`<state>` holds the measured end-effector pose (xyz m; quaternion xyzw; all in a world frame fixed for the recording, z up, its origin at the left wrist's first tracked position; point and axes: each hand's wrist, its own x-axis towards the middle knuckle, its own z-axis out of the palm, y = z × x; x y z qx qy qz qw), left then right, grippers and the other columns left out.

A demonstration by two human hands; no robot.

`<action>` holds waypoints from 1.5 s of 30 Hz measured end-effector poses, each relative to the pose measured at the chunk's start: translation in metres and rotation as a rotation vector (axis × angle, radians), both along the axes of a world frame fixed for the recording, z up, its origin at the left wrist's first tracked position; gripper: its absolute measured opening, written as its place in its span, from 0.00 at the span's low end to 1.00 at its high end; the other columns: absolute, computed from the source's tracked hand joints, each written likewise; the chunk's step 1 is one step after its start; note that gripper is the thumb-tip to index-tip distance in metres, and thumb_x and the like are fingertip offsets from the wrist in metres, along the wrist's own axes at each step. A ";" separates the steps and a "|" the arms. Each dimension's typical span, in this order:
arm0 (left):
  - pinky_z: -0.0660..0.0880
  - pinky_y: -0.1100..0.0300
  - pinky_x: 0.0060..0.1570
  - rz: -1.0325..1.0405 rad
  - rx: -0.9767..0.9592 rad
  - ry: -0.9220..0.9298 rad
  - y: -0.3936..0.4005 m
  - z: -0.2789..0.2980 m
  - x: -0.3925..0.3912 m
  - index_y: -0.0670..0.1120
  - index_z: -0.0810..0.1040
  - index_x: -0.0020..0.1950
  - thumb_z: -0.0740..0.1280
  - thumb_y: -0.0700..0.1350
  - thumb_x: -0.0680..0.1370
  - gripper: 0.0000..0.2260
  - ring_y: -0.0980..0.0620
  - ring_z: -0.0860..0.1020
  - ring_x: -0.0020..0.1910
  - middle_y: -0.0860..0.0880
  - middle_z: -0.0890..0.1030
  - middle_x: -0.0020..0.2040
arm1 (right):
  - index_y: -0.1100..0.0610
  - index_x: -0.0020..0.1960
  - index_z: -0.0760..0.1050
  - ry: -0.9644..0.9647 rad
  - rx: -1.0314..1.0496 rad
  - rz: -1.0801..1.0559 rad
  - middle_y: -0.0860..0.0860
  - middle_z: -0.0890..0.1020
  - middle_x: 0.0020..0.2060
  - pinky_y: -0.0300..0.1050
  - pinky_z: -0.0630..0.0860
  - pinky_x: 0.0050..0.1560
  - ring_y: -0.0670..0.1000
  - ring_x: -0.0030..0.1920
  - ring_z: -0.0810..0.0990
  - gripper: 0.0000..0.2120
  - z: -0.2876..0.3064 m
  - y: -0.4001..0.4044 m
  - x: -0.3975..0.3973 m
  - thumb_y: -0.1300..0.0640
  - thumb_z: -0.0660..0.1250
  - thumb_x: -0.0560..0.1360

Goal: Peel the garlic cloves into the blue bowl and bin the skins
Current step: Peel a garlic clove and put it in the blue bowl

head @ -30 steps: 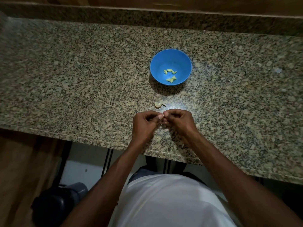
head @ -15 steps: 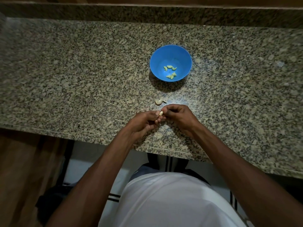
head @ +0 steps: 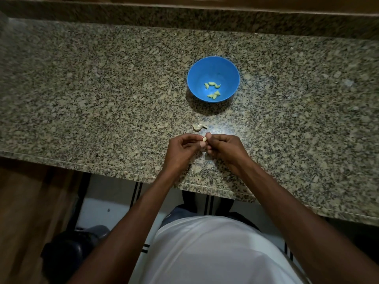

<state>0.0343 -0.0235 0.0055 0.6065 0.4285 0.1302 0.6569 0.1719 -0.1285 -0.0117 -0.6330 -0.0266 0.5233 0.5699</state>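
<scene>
Fingertips of the left hand [head: 181, 149] and the right hand [head: 224, 148] meet over the near part of the table [head: 86, 95], both with fingers curled and pinching one small pale garlic clove [head: 204, 139] between them. The clove is a smooth, cream-coloured nub, mostly hidden by the fingers. Just beyond the hands, toward the bowl [head: 213, 67], a curled, papery scrap of garlic skin [head: 199, 127] lies on the stone. Farther on stands the bowl itself, round, blue and smooth like plastic, with a handful of peeled cloves [head: 213, 90], yellowish-green and crescent-shaped, resting on its bottom in two loose clusters. The table is speckled granite, beige and black, polished enough to catch a sheen near the bowl, with a raised back edge of the same stone. Below the table's near edge, left of the person's white shirt [head: 215, 253], sits a dark rounded bin [head: 67, 251] on the floor.
</scene>
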 end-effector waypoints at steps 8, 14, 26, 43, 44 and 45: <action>0.80 0.66 0.48 0.037 0.222 -0.025 -0.007 -0.001 0.004 0.40 0.86 0.54 0.74 0.38 0.79 0.05 0.55 0.86 0.51 0.48 0.87 0.49 | 0.63 0.52 0.87 -0.031 -0.012 -0.075 0.56 0.87 0.40 0.48 0.84 0.48 0.50 0.40 0.84 0.12 0.003 0.000 -0.011 0.55 0.77 0.76; 0.80 0.66 0.49 0.095 0.215 -0.030 -0.006 -0.003 0.001 0.40 0.86 0.56 0.73 0.38 0.80 0.06 0.56 0.85 0.52 0.48 0.87 0.52 | 0.66 0.55 0.85 0.170 0.057 -0.080 0.60 0.88 0.49 0.42 0.84 0.51 0.52 0.49 0.88 0.09 0.013 0.000 -0.009 0.63 0.76 0.76; 0.80 0.66 0.49 0.172 0.143 -0.030 -0.013 0.000 0.003 0.43 0.86 0.54 0.74 0.41 0.80 0.05 0.59 0.85 0.50 0.52 0.87 0.49 | 0.64 0.51 0.86 -0.038 -0.026 -0.047 0.57 0.87 0.40 0.42 0.84 0.44 0.49 0.40 0.85 0.08 0.020 0.004 -0.012 0.60 0.78 0.76; 0.81 0.64 0.43 0.304 -0.125 -0.006 -0.017 0.003 0.005 0.40 0.87 0.53 0.75 0.37 0.77 0.06 0.56 0.86 0.45 0.51 0.88 0.44 | 0.64 0.51 0.86 0.010 -0.036 -0.058 0.56 0.87 0.39 0.46 0.83 0.46 0.51 0.41 0.84 0.06 0.012 0.000 -0.018 0.62 0.78 0.75; 0.82 0.63 0.43 0.302 -0.140 0.010 -0.016 0.003 0.004 0.40 0.87 0.53 0.75 0.37 0.77 0.05 0.55 0.86 0.45 0.51 0.88 0.45 | 0.64 0.50 0.86 -0.005 -0.032 -0.052 0.56 0.87 0.39 0.46 0.83 0.46 0.51 0.40 0.84 0.06 0.012 0.000 -0.018 0.63 0.78 0.76; 0.82 0.62 0.44 0.296 -0.148 0.024 -0.014 0.002 0.003 0.40 0.88 0.52 0.75 0.37 0.77 0.05 0.55 0.86 0.44 0.51 0.88 0.44 | 0.64 0.50 0.86 -0.022 -0.028 -0.042 0.56 0.87 0.39 0.45 0.83 0.46 0.50 0.40 0.85 0.05 0.013 -0.001 -0.018 0.63 0.77 0.76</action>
